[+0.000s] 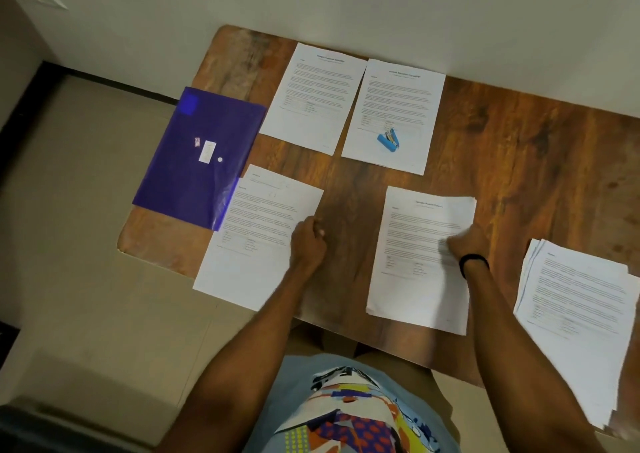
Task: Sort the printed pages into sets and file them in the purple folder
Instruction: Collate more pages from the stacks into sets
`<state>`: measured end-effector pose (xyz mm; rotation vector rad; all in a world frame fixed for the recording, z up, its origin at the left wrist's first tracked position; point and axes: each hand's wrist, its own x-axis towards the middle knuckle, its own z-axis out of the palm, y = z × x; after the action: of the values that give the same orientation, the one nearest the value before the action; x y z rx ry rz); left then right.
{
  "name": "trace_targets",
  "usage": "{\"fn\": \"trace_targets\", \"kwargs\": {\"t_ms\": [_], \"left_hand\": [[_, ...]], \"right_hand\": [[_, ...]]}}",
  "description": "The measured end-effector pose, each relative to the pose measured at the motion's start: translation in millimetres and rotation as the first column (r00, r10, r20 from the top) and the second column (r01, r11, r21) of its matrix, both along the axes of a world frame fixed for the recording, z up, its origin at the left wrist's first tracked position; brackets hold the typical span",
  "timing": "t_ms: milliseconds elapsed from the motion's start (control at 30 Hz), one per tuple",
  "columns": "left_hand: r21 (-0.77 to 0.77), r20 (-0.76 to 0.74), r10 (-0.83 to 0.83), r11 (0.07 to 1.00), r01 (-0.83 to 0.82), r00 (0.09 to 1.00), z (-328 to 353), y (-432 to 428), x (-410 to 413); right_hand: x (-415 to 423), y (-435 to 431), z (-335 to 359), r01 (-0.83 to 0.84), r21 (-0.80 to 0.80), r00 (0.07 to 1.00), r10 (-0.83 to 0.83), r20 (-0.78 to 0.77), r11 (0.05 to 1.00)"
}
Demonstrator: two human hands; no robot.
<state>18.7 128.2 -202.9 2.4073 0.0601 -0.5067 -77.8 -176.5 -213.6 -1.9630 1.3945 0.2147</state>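
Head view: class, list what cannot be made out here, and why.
All head view.
Page text: too small, blurred.
Right stack: cut off by the frame's right edge.
Right hand: motion blur hides its grip.
Folder label: too small to read.

Left hand [308, 240] curled, pinching a page [258, 222], right hand [463, 243] curled, blurred, 2 forearms extended
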Motion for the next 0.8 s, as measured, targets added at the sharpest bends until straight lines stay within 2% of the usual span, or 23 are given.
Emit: {"fn": "trace_targets", "kwargs": {"t_ms": [67,100,167,233,267,333,400,433,500,567,700,800], "left_hand": [[0.08,0.067,0.031,0.996,-0.036,0.997,-4.1,14.1,6.9],[0.113,0.054,0.024,0.993,-0.03,0.998,-6.8,22.9,11.4],[0.162,-0.019,0.019,0.987,-0.016,1.0,-12.4,42.0,18.6],[0.25,-0.001,0.009,0.968,-0.008,1.0,-17.8,58.8,23.9],[0.315,0.012,-0.016,0.949,0.012,1.0,-20.3,65.8,25.4],[0.435,-0.053,-0.096,0.894,0.11,0.994,-26.3,77.1,27.0],[0.455,-0.143,-0.136,0.871,0.187,0.98,-30.2,84.5,27.5],[0.436,-0.171,-0.134,0.878,0.197,0.976,-31.7,87.8,27.8],[0.402,-0.194,-0.135,0.893,0.204,0.972,-34.1,91.0,26.4],[0.395,-0.193,-0.145,0.894,0.213,0.97,-35.3,92.1,25.5],[0.413,-0.158,-0.176,0.882,0.227,0.972,-39.9,98.4,24.9],[0.455,-0.125,-0.214,0.856,0.248,0.969,-43.0,100.3,22.6]], "right_hand": [[0.2,-0.2,-1.6,0.004,-0.045,0.997,-0.007,-0.07,0.999],[0.9,3.4,-3.6,0.01,-0.086,0.993,-0.02,-0.113,0.996],[6.3,21.2,-6.4,0.029,-0.29,0.979,-0.086,-0.187,0.957],[18.1,51.7,-4.6,-0.003,-0.453,0.987,-0.071,-0.147,0.891],[26.6,70.1,-6.6,-0.038,-0.457,0.996,-0.005,-0.091,0.889],[46.0,113.9,-12.3,-0.106,-0.332,0.989,0.135,0.065,0.937],[66.5,157.6,-17.8,-0.19,-0.129,0.953,0.214,0.213,0.973],[76.8,175.9,-22.7,-0.279,-0.079,0.926,0.29,0.239,0.957],[98.4,204.7,-29.3,-0.526,-0.077,0.83,0.531,0.169,0.847],[119.1,219.1,-36.3,-0.649,-0.043,0.754,0.65,0.093,0.759],[138.1,223.8,-46.5,-0.74,-0.038,0.672,0.737,-0.07,0.671],[136.4,229.0,-47.3,-0.767,-0.07,0.641,0.766,-0.039,0.638]]}}
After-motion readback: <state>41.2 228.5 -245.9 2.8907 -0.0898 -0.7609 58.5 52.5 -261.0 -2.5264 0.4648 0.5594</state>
